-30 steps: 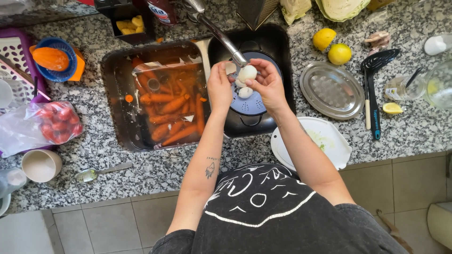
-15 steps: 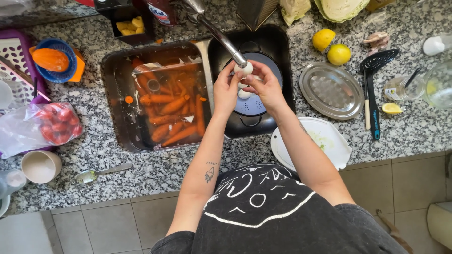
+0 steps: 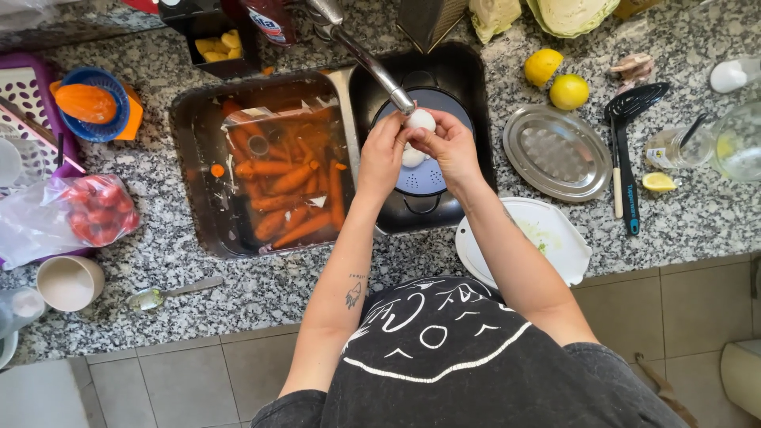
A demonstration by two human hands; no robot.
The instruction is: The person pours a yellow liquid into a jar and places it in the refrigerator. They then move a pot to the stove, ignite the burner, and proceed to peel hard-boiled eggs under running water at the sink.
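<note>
Both my hands are raised over the right sink basin, just under the spout of the metal tap (image 3: 372,63). My left hand (image 3: 382,154) and my right hand (image 3: 449,147) together hold a small white round vegetable (image 3: 420,120) at the tap's tip. Below them a blue colander (image 3: 424,176) sits in a dark pot (image 3: 420,208) and holds another white piece (image 3: 412,156). The left sink basin (image 3: 202,162) is full of water with several orange carrots (image 3: 295,184).
A white cutting board (image 3: 547,238) lies right of the sink, with a steel oval dish (image 3: 556,152), two lemons (image 3: 557,79), a black slotted spatula (image 3: 626,150) and a glass jar beyond. On the left are a bag of tomatoes (image 3: 71,218), a cup (image 3: 70,283), a spoon (image 3: 170,293) and an orange juicer (image 3: 95,105).
My hands have lifted the white vegetable from above the colander up to the tap's spout. Everything else is unmoved.
</note>
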